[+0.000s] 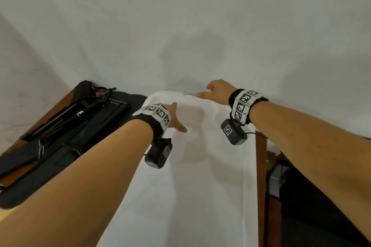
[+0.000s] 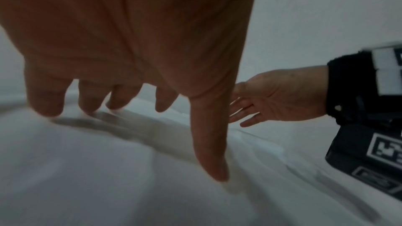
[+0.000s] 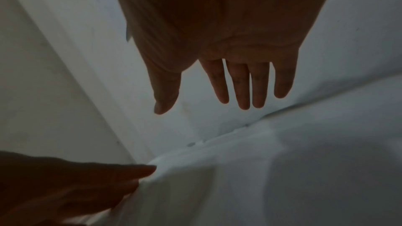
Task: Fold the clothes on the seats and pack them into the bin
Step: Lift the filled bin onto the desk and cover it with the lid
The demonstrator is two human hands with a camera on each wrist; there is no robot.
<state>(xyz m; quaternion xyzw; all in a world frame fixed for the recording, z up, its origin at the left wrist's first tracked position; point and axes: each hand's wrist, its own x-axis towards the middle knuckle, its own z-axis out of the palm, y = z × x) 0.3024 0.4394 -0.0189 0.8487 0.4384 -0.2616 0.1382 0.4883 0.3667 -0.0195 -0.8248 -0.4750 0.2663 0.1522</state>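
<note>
Left hand (image 1: 173, 115) spread flat, fingers touching white garment (image 1: 192, 166), right hand (image 1: 215, 91) open, fingers straight, hovering above its far edge, holding nothing

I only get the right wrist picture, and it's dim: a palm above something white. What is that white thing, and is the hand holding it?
Observer: It is a white garment spread flat on a wooden seat. The right hand holds nothing; its fingers are straight, reaching past the cloth's far edge.
Operator: And that dark shape in my lower left corner?
Observer: That is the left hand, open too, over the garment's far left part.
Operator: Anything else nearby?
Observer: Yes, a dark garment lies beside the white one, on the left, with a black strap on top.
</note>
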